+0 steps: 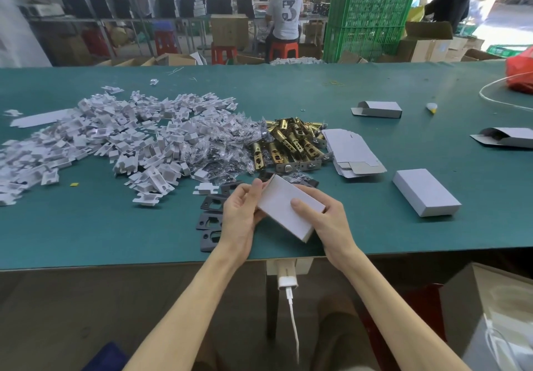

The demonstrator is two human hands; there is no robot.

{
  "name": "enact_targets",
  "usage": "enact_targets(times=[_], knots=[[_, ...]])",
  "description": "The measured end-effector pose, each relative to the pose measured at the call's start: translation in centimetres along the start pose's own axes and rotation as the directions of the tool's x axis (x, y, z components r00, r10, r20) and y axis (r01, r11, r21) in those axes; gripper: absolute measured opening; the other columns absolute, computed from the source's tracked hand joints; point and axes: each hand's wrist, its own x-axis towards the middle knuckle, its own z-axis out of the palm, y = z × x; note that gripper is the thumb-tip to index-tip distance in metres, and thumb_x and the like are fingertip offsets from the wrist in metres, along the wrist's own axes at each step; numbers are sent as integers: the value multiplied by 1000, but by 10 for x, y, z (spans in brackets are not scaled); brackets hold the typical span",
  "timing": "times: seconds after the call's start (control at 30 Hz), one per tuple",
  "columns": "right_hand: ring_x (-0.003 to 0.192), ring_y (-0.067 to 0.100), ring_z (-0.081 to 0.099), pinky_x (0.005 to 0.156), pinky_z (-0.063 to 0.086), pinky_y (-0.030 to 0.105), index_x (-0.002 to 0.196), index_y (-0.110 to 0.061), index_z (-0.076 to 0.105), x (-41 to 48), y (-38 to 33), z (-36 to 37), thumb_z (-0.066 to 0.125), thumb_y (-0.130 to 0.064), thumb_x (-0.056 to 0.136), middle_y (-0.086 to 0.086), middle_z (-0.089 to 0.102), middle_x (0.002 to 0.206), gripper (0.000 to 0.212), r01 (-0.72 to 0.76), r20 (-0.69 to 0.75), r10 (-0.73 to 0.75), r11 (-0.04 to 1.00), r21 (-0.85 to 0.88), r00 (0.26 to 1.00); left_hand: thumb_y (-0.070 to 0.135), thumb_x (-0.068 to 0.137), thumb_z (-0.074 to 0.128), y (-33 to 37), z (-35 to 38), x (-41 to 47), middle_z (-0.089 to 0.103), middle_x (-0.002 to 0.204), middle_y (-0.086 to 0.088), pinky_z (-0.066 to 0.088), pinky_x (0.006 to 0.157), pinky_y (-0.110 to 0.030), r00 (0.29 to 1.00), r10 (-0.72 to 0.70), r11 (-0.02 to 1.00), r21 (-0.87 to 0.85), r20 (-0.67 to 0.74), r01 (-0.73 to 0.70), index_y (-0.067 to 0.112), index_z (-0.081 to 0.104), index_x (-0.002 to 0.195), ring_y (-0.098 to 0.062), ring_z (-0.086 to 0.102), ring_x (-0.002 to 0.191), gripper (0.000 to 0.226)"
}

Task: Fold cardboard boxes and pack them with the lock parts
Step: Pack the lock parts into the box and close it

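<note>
Left grip and right grip both clamped on closed white box. Box sits between them, tilted, over front of bench. Right thumb lies flat on box top. Black plates lie just left, partly under left grip. Gold lock parts behind box. Flat boxes behind, to right. Second closed box lies right, well apart. Big heap of white paper bits far left.
</note>
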Motion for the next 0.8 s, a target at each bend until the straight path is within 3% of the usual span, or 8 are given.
enact_targets(times=[0.13,0.27,0.33,0.47,0.6,0.7,0.8], knots=[[82,4,67,65,54,20,119,-24,64,1,3,0,85,-30,81,1,67,110,44,3,-112,-5,1000,-14,994,22,97,68,-1,-1,1,72,90,0,57,80,-36,1000,-4,1000,-8,-5,4,9,59,103,-12,68,83,17],[77,4,68,60,53,20,116,-22,60,0,2,3,85,-38,78,4,65,109,48,-4,-203,13,999,44,979,21,100,66,-1,-3,0,74,117,-6,59,88,-37,999,-31,999,14,21,31,9,67,123,-17,69,101,26],[75,2,66,59,52,19,114,-22,60,0,1,4,80,-44,80,6,66,107,45,-8,-232,23,998,66,972,24,100,67,-2,-2,-1,75,119,-3,60,88,-35,998,-33,998,48,45,31,14,70,126,-15,70,102,28],[85,4,64,67,53,20,109,-26,63,0,1,3,70,-52,89,0,64,109,34,-18,-210,25,999,34,977,32,93,76,-3,-2,-2,74,118,0,55,92,-36,996,-40,987,159,77,27,21,71,126,-16,66,106,35],[93,14,63,76,52,29,107,-27,65,0,0,4,66,-58,83,-4,65,106,39,-31,-201,34,999,18,979,26,101,67,-3,-2,-1,76,112,1,56,88,-35,997,-57,990,129,58,49,23,72,124,-16,66,103,24],[93,15,63,78,53,33,105,-30,67,1,1,4,66,-59,84,-7,66,103,36,-30,-194,32,999,16,980,25,103,63,-2,-1,0,76,117,-3,58,85,-31,996,-66,991,121,68,58,19,70,132,-12,67,99,31],[87,10,64,73,53,28,103,-31,69,0,0,4,66,-57,86,-11,67,99,32,-31,-175,35,999,21,984,23,103,63,0,0,-1,77,113,2,57,76,-23,994,-90,993,78,69,85,21,71,130,-5,69,93,29]])
